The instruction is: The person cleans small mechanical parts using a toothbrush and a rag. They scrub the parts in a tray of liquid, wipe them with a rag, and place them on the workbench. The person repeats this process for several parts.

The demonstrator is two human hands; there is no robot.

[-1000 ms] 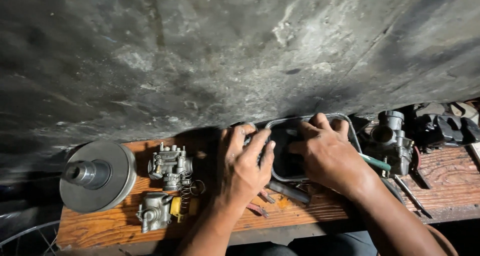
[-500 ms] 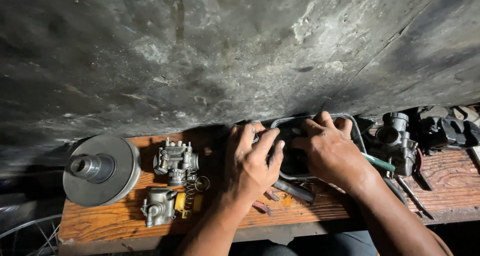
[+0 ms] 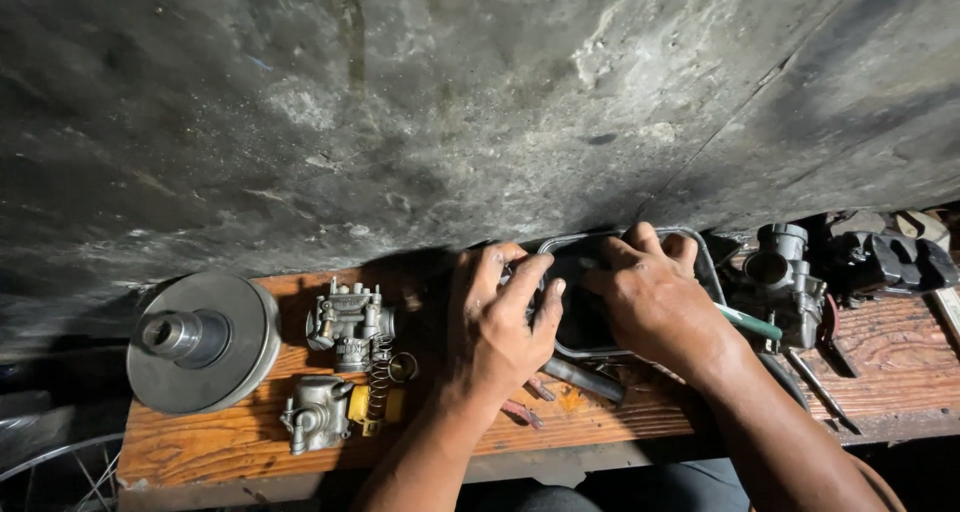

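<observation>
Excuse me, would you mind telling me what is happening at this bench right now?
A person has both hands on a dark part with a metal rim on a wooden bench. The left hand and right hand press on it from either side. Carburetor pieces, a spring and a round metal pulley lie to the left; another carburetor sits to the right.

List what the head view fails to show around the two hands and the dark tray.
- Dark tray: its inside is hidden by the left hand and right hand, and lies in shadow.
- Tools under the wrists: only ends show.
- Carburetor at right: partly in shadow.
- Black parts far right: cut off by the frame edge.
</observation>
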